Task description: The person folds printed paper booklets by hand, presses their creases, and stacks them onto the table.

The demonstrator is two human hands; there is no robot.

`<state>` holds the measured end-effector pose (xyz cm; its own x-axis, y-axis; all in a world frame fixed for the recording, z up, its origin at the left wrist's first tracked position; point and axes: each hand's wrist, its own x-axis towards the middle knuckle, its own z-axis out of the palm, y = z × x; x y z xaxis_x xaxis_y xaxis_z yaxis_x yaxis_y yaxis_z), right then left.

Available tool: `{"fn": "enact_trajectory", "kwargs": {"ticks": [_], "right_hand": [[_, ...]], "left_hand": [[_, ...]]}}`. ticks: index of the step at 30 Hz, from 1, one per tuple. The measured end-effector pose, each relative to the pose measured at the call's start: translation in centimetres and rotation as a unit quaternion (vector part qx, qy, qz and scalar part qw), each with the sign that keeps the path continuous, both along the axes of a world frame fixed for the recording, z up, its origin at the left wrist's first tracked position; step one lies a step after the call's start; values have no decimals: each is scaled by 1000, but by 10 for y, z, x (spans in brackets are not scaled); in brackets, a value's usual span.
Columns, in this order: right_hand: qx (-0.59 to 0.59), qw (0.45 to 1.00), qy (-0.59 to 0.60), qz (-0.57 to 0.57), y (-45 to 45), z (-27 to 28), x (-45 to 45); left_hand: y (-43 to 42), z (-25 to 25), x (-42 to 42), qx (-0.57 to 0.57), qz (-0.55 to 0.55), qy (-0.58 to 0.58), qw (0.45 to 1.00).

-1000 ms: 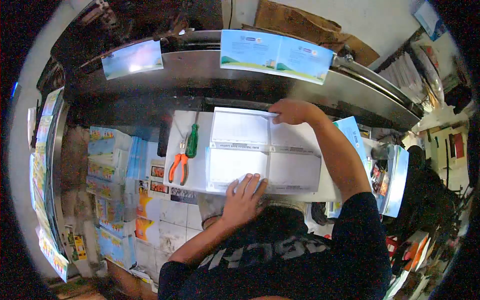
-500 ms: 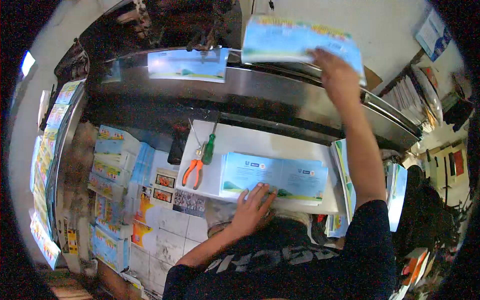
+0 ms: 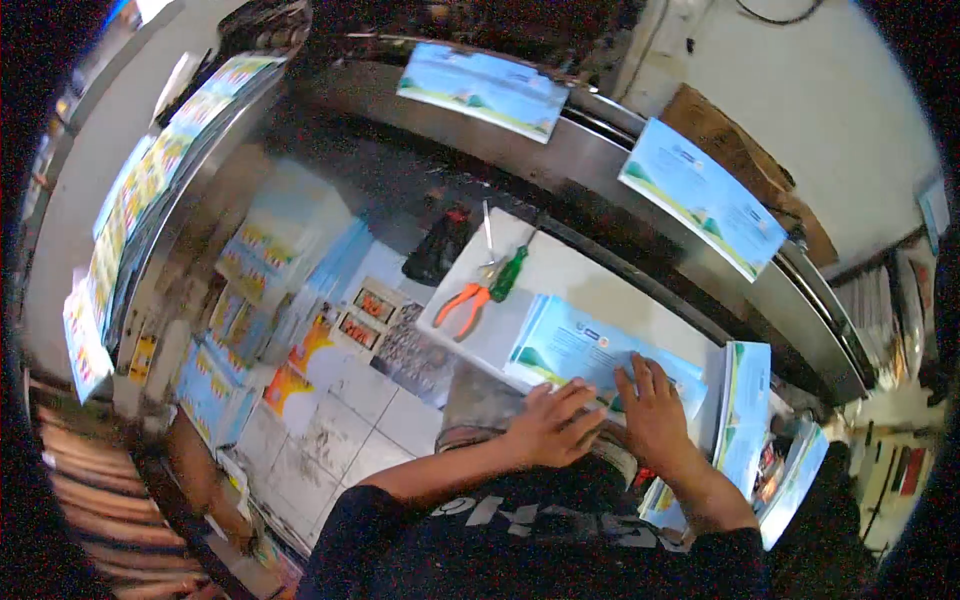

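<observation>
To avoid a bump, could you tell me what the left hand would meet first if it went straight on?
The left hand would probably meet the right hand first, though depth is unclear.

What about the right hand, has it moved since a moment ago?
Yes. The right hand was up by the metal rail; now it's nearer the person, at the blue sheets on the white table.

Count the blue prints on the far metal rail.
2 on the metal rail: one blue print beyond the pliers, another blue print further right. More may be hidden underneath.
</observation>
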<state>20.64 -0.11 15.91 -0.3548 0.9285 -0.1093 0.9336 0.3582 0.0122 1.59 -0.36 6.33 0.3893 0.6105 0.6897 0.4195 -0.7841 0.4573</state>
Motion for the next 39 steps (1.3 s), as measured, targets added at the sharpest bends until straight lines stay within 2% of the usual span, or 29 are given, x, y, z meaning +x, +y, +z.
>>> {"fn": "enact_trajectory", "kwargs": {"ticks": [1, 3, 8, 9, 10, 11, 12, 14, 16, 17, 18, 19, 20, 22, 24, 25, 26, 27, 29, 30, 32, 33, 35, 36, 38, 39], "right_hand": [[-1, 1000, 2, 11, 2, 5, 3], [-85, 991, 98, 42, 12, 15, 19], [-102, 980, 148, 86, 31, 35, 30], [-214, 972, 92, 8, 47, 66, 26], [-322, 944, 34, -70, 63, 84, 22], [-227, 970, 81, -38, 77, 80, 38], [-133, 983, 127, -13, 87, 72, 56], [-34, 996, 59, -57, 125, 67, 65], [12, 992, 126, 8, 156, 21, 94], [16, 992, 122, 3, 164, -4, 105], [-56, 994, 98, -7, 177, -27, 111], [-128, 989, 74, -11, 189, -30, 103], [-125, 991, 17, -34, 187, -33, 98], [-96, 989, 77, -80, 170, 2, 77], [-75, 978, 181, -75, 168, 21, 104], [-4, 982, 170, -77, 165, 33, 122], [-3, 974, 113, -194, 152, 88, 101], [130, 956, 184, -186, 149, 90, 131], [336, 899, 209, -188, 139, 136, 122], [403, 883, 199, -135, 138, 151, 118], [454, 862, 220, -53, 154, 151, 116], [454, 861, 221, -53, 165, 143, 119], [478, 875, 60, -43, 189, 107, 134], [465, 884, 23, -49, 196, 86, 137], [374, 924, 17, -80, 195, 53, 138], [375, 923, 18, -79, 194, 47, 136]], "left_hand": [[-2, 1, -2, 5, -21, 24, 999], [-2, -1, -4, 29, -17, 17, 999], [-2, -11, 1, 82, 1, 13, 997], [-3, -13, 3, 83, 4, 12, 996], [-4, -15, 5, 31, 17, 59, 998], [-6, -18, 6, -24, 27, 107, 994], [-5, -21, 4, -28, 22, 107, 994], [3, -25, 0, -23, 11, 239, 971], [2, -8, -1, -23, -6, 229, 973], [3, -6, -1, -39, -11, 225, 973], [4, -4, -1, -55, -9, 222, 973], [7, -12, 0, -16, 7, 233, 972], [5, -18, 0, -13, 22, 233, 972], [2, -23, 1, 20, 44, 241, 969], [4, -24, -1, 23, 56, 226, 972], [4, -21, -2, 33, 57, 226, 972], [5, -20, -2, 43, 56, 226, 972], [4, -23, -2, 42, 55, 249, 966], [4, -18, -4, 42, 54, 256, 964], [4, -15, -5, 44, 54, 260, 963], [5, -11, -7, 37, 47, 254, 965], [4, -10, -8, 31, 40, 248, 967], [5, -10, -7, 25, 37, 233, 972], [4, -12, -6, 17, 33, 217, 976], [4, -15, -5, 17, 38, 217, 975], [4, -16, -4, 16, 40, 216, 976]]}}
